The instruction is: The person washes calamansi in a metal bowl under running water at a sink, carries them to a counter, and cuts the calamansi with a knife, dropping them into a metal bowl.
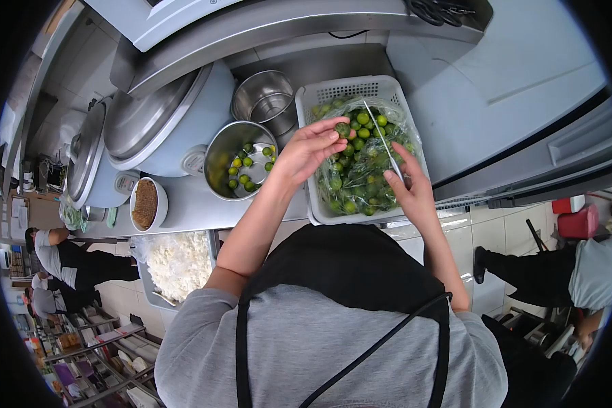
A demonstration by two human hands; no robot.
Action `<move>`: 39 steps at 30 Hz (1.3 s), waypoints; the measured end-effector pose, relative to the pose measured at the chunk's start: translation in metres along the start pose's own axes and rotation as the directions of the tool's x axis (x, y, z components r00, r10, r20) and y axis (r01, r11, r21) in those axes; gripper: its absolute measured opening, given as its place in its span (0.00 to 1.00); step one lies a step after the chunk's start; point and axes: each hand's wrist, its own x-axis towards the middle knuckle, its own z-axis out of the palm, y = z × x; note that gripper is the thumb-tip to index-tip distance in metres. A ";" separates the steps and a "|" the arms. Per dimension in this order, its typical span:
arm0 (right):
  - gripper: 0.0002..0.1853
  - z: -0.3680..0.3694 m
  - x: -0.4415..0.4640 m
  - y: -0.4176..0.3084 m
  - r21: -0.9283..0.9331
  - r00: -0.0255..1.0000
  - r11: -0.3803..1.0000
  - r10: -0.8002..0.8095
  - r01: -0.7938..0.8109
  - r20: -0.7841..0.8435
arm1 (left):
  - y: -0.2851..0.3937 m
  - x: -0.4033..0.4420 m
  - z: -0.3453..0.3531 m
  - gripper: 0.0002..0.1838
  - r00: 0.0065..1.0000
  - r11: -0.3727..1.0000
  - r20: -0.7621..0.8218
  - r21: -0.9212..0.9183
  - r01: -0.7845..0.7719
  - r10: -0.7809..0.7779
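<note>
My left hand [307, 148] pinches a small green calamansi [342, 130] between thumb and fingertips, above the left side of a white plastic basket [417, 136]. In my right hand [413, 185] is a thin knife [381, 136], its blade pointing up and away across the basket. Under both hands, a clear plastic bag [360, 178] full of green calamansi lies opened inside the basket. Left of my left forearm, a steel pot [215, 163] has several calamansi [247, 162] at its bottom, some of them yellowish.
Behind the pot stands another steel pot [262, 102]. Large lidded containers [158, 115] line the counter's left, near a white bowl of brown grains [145, 204]. A tray of white shredded food [180, 264] sits lower left. Other people [71, 255] stand left; another person [544, 272] is at right.
</note>
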 end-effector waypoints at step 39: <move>0.17 0.027 -0.018 -0.010 -0.112 0.954 0.949 -0.286 0.294 0.085 | -0.027 -0.018 0.006 0.13 0.899 0.856 -0.135 0.390 -0.339 0.417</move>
